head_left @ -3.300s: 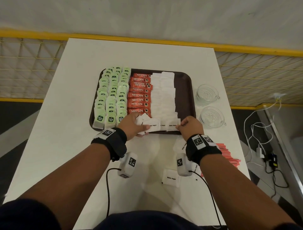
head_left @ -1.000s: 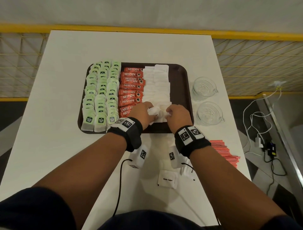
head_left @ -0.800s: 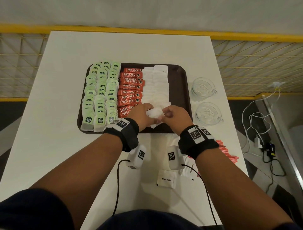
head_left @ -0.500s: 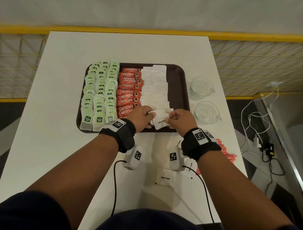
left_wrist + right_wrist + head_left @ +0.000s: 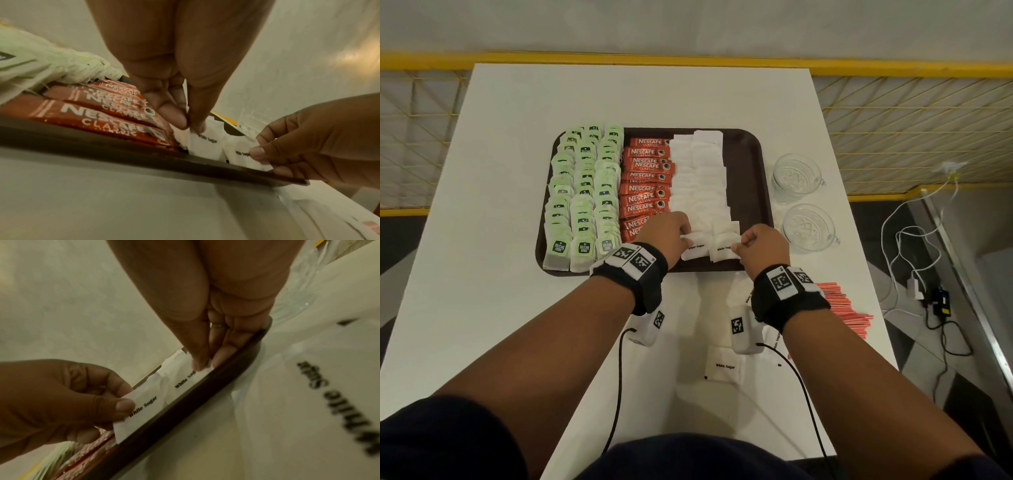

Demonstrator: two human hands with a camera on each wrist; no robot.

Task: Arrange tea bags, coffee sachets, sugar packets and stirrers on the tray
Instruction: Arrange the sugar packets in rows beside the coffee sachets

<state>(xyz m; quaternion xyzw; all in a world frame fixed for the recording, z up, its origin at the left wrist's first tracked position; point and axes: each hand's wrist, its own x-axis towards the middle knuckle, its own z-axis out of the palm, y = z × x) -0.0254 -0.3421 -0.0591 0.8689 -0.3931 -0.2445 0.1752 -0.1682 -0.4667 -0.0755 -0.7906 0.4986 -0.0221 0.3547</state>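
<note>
A dark brown tray (image 5: 756, 164) holds green tea bags (image 5: 582, 192) on the left, red coffee sachets (image 5: 645, 185) in the middle and white sugar packets (image 5: 702, 178) to their right. At the tray's near edge my left hand (image 5: 666, 233) pinches one white sugar packet (image 5: 695, 247) by its left edge. My right hand (image 5: 760, 245) pinches a second sugar packet (image 5: 722, 250) by its right edge. Both packets lie side by side against the near rim (image 5: 205, 164). Red stirrers (image 5: 846, 308) lie on the table to the right.
Two glass cups (image 5: 796, 178) (image 5: 808, 226) stand right of the tray. Loose sugar packets (image 5: 724, 366) lie on the white table near me, some under my right wrist. Cables (image 5: 914, 240) hang off the table's right side. A yellow railing (image 5: 893, 65) runs behind.
My hands drew apart from the bunch of packets held between them; each now pinches its own sugar packet, set down side by side at the tray's near edge.
</note>
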